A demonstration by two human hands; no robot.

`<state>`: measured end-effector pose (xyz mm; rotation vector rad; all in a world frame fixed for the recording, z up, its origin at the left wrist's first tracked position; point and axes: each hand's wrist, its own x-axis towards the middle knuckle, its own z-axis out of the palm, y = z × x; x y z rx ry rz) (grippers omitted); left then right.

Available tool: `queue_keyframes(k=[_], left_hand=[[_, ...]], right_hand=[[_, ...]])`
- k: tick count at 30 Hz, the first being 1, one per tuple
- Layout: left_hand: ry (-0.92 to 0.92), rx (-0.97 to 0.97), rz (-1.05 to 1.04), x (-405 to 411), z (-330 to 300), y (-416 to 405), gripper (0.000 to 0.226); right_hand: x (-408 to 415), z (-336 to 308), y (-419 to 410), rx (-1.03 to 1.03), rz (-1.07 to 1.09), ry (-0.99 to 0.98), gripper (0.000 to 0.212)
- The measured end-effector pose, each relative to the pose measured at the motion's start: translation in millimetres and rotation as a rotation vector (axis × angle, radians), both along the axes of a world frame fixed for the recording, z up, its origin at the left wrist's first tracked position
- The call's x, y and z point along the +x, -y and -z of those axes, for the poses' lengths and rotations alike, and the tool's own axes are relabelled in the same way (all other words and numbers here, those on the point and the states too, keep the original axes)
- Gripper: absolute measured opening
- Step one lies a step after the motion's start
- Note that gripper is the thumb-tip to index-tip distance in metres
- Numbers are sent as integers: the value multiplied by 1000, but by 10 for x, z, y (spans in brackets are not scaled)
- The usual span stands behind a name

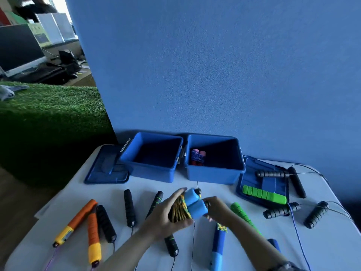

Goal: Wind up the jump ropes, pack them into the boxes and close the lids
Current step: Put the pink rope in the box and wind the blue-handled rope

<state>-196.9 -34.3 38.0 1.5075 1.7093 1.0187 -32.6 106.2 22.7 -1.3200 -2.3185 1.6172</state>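
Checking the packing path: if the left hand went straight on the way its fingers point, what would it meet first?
Probably the right box, which already holds a wound rope. The left hand, gripping the blue-handled bundle, points up-right towards its near wall; depth is unclear.

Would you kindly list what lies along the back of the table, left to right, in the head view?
Left lid → empty left box → right box holding a wound rope → right lid carrying a green handle.

Left hand [166, 216] hides part of the yellow rope bundle [178, 211], motion-blurred; orange-handled rope [78, 218] and blue cord [298, 241] cut off at bottom edge; right box [214, 173] contents too dark to identify.
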Motion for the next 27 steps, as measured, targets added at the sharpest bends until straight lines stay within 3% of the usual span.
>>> queue_keyframes(k=[3, 7, 10, 12, 16, 19, 24, 27], left_hand=[[121, -1, -192, -40, 12, -69, 69], [44, -37, -388, -286, 96, -97, 65], [-106, -128, -443, -438, 193, -102, 67], [-206, -190, -453, -474, 229, -115, 68], [-411, -325, -328, -414, 227, -136, 60], [-442, -350, -228, -276, 227, -127, 58], [-602, -256, -73, -5, 282, -83, 68], [-655, -169, -42, 66, 319, -29, 72]], right_hand=[[-59, 9, 210, -57, 12, -71, 30], [-104, 37, 399, -74, 94, -114, 21], [-113, 18, 504, 90, 29, -36, 32], [-137, -12, 574, 255, -62, 26, 28], [-186, -85, 635, 497, -148, 68, 19], [-198, -217, 622, 547, -180, 10, 17], [-196, -362, 483, 476, -91, -38, 31], [-155, -358, 376, 336, 40, -46, 28]])
